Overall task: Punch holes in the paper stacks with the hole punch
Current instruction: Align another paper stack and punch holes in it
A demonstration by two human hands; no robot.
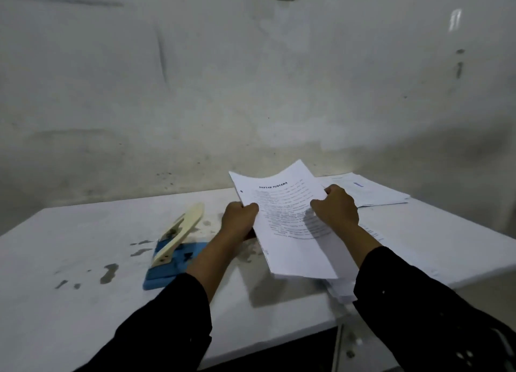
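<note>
A thin stack of printed white pages [290,218] is lifted and tilted above the table. My left hand [240,218] grips its left edge, thumb on top. My right hand [335,208] grips its right side, fingers curled over the sheet. The hole punch [174,246], blue base with a cream lever raised, sits on the table to the left of my left forearm. More white paper [342,289] lies under the held stack near the table's front edge.
A white table [83,302] with dark stains stands against a grey, marked wall. Another pile of papers [371,190] lies at the back right by the wall. The table's front edge drops off at lower right.
</note>
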